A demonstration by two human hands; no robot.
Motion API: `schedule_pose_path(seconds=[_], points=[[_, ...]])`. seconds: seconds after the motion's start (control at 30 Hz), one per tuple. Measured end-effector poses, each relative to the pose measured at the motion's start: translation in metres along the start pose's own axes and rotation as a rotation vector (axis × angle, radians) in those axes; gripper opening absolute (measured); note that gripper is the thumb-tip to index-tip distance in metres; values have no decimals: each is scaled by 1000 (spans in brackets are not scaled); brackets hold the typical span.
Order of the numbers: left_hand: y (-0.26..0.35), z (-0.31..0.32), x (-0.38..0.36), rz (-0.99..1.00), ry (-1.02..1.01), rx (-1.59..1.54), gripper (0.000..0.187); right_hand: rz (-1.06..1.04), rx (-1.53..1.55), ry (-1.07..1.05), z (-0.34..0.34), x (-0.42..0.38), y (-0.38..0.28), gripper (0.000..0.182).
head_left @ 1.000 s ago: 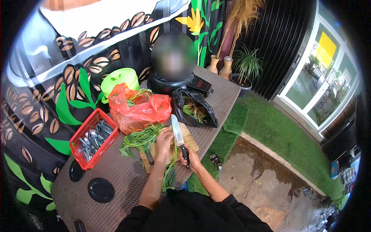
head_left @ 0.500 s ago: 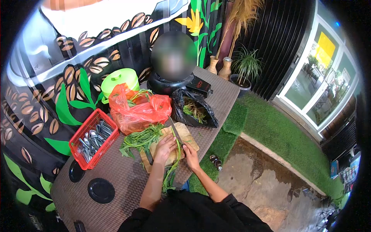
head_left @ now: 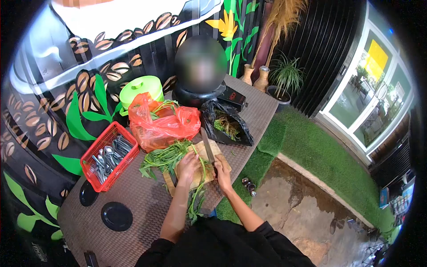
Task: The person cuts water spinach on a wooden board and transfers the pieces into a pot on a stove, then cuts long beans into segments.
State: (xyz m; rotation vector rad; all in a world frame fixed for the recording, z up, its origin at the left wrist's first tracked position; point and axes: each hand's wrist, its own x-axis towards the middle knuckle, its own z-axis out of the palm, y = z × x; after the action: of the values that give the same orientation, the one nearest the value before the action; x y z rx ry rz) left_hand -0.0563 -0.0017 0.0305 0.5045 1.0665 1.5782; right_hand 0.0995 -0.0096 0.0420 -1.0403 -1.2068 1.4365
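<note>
My right hand is wrapped round the handle of a knife, whose blade points away from me over the wooden cutting board. My left hand is closed on long leafy green stems on the board. Some of those stems trail over the board's near edge towards me. A heap of leafy greens lies at the board's left side, partly on it. Just beyond stands a red plastic bag with greens inside. A black plastic bag holding stem and root scraps gapes beyond the board.
On the brown woven-texture table are a red basket of spoons and forks, black plates, a lime-green lidded pot and a black box. A blurred round shape sits above a black pot. Artificial grass borders the table's right side.
The knife has lifted slightly away from the stems and swung to the right with my right hand. My left hand's fingers have drawn in around the stems. The view has shifted slightly.
</note>
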Motion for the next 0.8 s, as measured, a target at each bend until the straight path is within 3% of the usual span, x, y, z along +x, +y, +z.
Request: schedule_pose_path(seconds=[0.1, 0.2, 0.3, 0.47, 0.6, 0.67, 0.8], points=[[0, 3, -2, 12, 38, 62, 39, -32, 106, 68, 0, -7, -12, 32], [0, 4, -1, 23, 12, 74, 35, -76, 147, -4, -3, -5, 2, 27], [0, 7, -3, 15, -10, 88, 35, -121, -97, 9, 2, -4, 18, 27], [-9, -1, 5, -11, -61, 31, 37, 75, 137, -103, 7, -3, 6, 26], [-10, 3, 3, -11, 8, -24, 34, 55, 46, -115, 5, 3, 16, 30], [-11, 2, 2, -15, 6, -40, 35, -140, -402, 24, 3, 7, 30, 34], [-22, -1, 2, 5, 33, -113, 34, -197, -724, 108, 10, -4, 7, 36]])
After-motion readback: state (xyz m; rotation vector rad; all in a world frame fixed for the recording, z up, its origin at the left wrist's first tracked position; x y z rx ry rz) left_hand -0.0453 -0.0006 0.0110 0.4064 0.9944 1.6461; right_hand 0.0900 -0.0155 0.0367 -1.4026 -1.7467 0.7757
